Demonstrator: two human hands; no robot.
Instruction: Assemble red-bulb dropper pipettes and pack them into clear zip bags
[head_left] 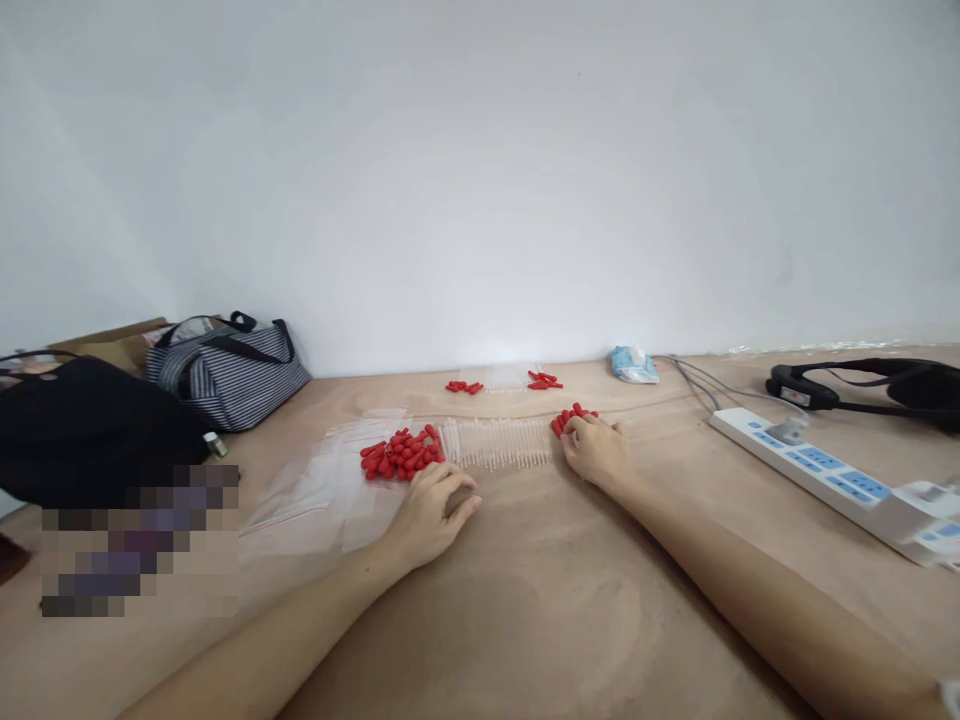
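Both hands are down on the tan surface point(525, 590) here. The left hand point(429, 515) sits just below a pile of red caps point(401, 455), fingers curled loosely inward, and I can't tell if anything's actually pinched in there. The right hand point(595, 447) rests at a smaller bunch of red caps point(571, 416), fingertips touching them, fingers bent over the pile but not clearly gripping one. Between the two piles lies a row of clear thin tubes point(496, 443). Clear zip bags point(322, 490) lie left of the big pile. Further back there's another tube row with red bits point(510, 380), a striped bag point(225, 372) off left, and a white power strip point(825, 472) on the right.
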